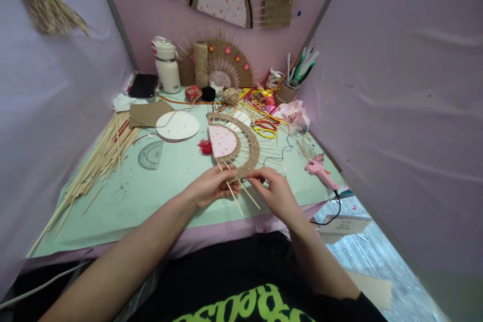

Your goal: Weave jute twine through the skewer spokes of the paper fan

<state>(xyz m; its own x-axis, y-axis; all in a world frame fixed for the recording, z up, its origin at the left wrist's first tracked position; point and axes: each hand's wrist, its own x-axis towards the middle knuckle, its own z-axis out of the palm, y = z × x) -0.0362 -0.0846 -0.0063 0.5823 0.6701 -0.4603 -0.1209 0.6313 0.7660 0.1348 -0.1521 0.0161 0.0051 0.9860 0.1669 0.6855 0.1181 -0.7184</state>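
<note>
My left hand point(211, 186) is closed on the lower end of a half-round wall hanging point(253, 148), with thin sticks radiating through its twine-covered outer band. Its inner half-disc point(222, 141) is white-pink with red dots and edged in twine. Two bare sticks point(249, 194) jut toward me between my hands. My right hand point(275, 191) has its thumb and forefinger pinched together at the edge of the outer band; whatever lies between them is too small to make out. A red tassel-like tuft point(205, 147) lies beside the half-disc's straight edge.
Bamboo sticks point(94, 161) pile up at left, near a protractor point(151, 155) and white oval disc point(177, 126). Yellow-red scissors point(266, 130) lie behind the hanging. A pink glue gun point(321, 173) rests at right, its cord over the edge. A bottle point(168, 73) stands behind.
</note>
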